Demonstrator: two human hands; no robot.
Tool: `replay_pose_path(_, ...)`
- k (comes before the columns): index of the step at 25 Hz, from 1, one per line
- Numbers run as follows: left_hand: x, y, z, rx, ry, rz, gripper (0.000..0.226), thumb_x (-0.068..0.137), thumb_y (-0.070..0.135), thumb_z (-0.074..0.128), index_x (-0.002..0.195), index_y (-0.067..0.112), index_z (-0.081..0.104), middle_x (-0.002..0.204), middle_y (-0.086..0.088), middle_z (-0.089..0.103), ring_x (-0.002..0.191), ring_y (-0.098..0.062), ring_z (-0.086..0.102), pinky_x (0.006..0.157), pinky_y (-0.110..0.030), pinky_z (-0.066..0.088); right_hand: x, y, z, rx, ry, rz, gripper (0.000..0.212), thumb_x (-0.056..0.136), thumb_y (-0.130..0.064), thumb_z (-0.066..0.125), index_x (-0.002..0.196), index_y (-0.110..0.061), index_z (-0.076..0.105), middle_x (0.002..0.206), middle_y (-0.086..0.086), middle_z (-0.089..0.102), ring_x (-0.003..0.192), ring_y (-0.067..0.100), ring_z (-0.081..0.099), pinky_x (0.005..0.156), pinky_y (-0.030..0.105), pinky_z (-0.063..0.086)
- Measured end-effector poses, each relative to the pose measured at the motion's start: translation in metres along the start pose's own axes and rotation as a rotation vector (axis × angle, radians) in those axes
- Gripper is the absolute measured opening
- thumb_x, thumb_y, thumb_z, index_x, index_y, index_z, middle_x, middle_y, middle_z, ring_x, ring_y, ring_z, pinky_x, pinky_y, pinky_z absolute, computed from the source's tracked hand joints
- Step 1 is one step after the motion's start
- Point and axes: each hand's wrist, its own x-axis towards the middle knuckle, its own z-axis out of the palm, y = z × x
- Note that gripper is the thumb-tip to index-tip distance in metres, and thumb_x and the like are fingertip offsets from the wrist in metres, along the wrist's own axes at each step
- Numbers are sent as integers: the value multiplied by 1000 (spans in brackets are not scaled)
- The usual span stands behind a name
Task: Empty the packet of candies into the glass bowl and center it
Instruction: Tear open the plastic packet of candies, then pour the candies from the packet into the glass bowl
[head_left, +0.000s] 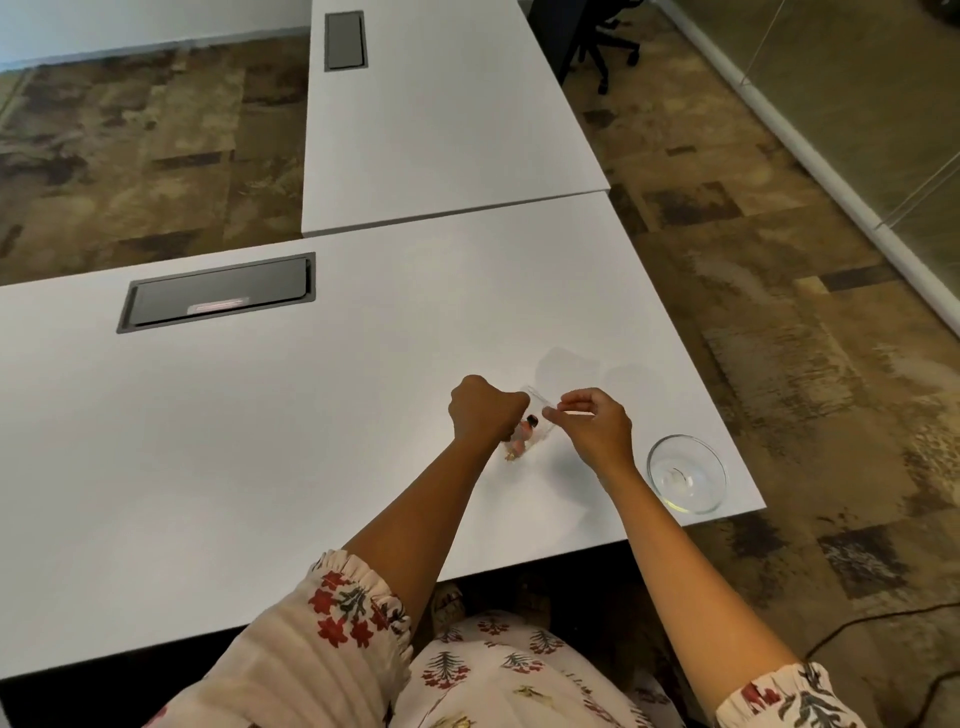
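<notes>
A clear plastic packet of candies (531, 428) hangs between both hands above the white table (260, 441). Pink, dark and gold candies show at its lower end. My left hand (485, 413) is a closed fist gripping the packet's left side. My right hand (597, 423) pinches the packet's upper right edge with thumb and forefinger. The glass bowl (687, 473) stands empty near the table's right front corner, to the right of my right hand and apart from it.
A black cable hatch (218, 292) is set into the table at the far left. A second white table (441, 119) adjoins at the back. The table's right edge runs close behind the bowl. An office chair base (605, 49) stands on the carpet beyond.
</notes>
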Motion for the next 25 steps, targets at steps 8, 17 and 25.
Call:
replay_pose_path(8,-30,43,38,39,-295,37,18,65,14,64,72,-2,70,65,-16,74,68,-31,78,80,-41,65,9,32,-27,610,-325,479,50,93,-64,46,104,-20,68,90,3,77,83,19,73,79,32,54)
replay_pose_path(17,-41,58,73,27,-506,97,34,80,26,62,90,-4,75,81,-12,77,69,-22,72,65,-31,59,5,65,-92,794,-125,637,37,100,-42,49,119,-15,66,93,5,74,78,17,71,61,26,60)
replay_pose_path(25,-42,27,118,456,-717,479,44,102,24,45,143,10,53,151,-10,51,140,-26,46,114,-37,37,15,102,-166,332,230,550,50,102,-44,45,134,-7,57,126,12,65,114,29,62,105,47,48)
